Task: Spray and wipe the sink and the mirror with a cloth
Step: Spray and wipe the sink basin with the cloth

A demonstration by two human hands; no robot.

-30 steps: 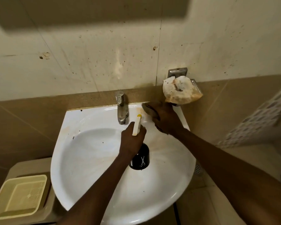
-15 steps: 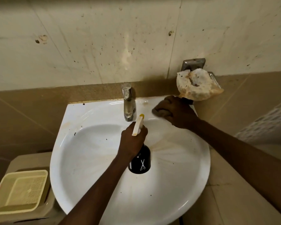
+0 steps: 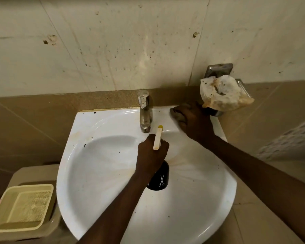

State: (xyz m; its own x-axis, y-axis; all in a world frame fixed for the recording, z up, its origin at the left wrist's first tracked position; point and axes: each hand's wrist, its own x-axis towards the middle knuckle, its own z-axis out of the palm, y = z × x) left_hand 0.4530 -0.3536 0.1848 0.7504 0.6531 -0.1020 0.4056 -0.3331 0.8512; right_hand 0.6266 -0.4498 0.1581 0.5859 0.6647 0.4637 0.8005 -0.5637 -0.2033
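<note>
A white corner sink (image 3: 99, 182) fills the middle of the view, with brownish stains running down its bowl. My left hand (image 3: 151, 155) grips a black spray bottle (image 3: 159, 178) with a cream trigger and yellow nozzle, held over the bowl just in front of the chrome tap (image 3: 144, 111). My right hand (image 3: 192, 120) presses a dark cloth (image 3: 177, 114) onto the sink's back right rim, to the right of the tap. The mirror is out of view.
A wall-mounted metal holder with a crumpled, stained white wad (image 3: 222, 95) hangs just above my right hand. A cream plastic basket (image 3: 21, 210) rests on a beige surface at the lower left. Spotted beige wall tiles (image 3: 130, 41) rise behind the sink.
My right hand has slid the cloth from near the tap towards the sink's back right corner. The view has tilted downwards. My left hand keeps the bottle over the bowl.
</note>
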